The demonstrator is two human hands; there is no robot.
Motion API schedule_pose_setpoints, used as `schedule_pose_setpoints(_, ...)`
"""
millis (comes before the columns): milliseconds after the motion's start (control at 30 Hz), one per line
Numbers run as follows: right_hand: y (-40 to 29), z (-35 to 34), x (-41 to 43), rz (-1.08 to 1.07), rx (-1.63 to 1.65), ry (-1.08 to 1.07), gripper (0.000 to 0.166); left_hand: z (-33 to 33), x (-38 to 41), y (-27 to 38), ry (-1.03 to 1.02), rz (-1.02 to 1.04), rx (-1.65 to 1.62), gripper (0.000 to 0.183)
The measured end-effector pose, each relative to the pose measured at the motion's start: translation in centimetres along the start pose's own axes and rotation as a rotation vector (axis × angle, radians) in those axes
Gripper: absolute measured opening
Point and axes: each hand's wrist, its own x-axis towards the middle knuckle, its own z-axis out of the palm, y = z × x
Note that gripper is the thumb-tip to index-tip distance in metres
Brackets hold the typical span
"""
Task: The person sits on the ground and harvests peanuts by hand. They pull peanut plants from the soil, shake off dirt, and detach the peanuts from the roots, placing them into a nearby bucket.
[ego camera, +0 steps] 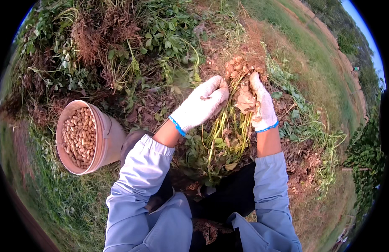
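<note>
A bunch of uprooted peanut plants lies before me, roots pointing away and leafy tops towards my lap. Peanut pods cluster at the root end, beside thin reddish roots. My right hand, in a white knit glove with a blue cuff edge, grips the bunch just below the roots. A crumpled pale brown piece, perhaps a dry leaf, sits against that palm. My left hand, gloved alike, has curled fingers at the left side of the stems and pods. Its fingertips are hidden, so any hold is unclear.
To my left a pale plastic bucket tilts in view, holding many peanut pods. Beyond it rises a heap of pulled peanut plants with tangled roots. More cut greenery lies right, bordering grass.
</note>
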Motion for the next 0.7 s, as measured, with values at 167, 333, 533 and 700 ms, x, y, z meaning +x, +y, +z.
schedule_pose_setpoints(167,0.1,1.6,-0.8,-0.167,-0.306,0.156,0.031,0.2,-0.3,-0.5,-0.099,-0.08,-0.431,0.022)
schedule_pose_setpoints(333,0.3,1.3,-0.4,-0.267,-0.578,0.159,0.043,-0.1,0.0,-1.3,-0.145,-0.072,-0.539,0.022)
schedule_pose_setpoints(533,1.3,-0.3,0.9,-0.371,-0.664,0.195,0.043,0.0,0.2,-1.4,-0.014,-0.167,-0.341,0.016)
schedule_pose_setpoints(700,1.3,0.6,0.5,-0.387,-0.735,0.156,0.045,-0.5,0.6,-2.9,-0.029,0.093,-0.229,0.015)
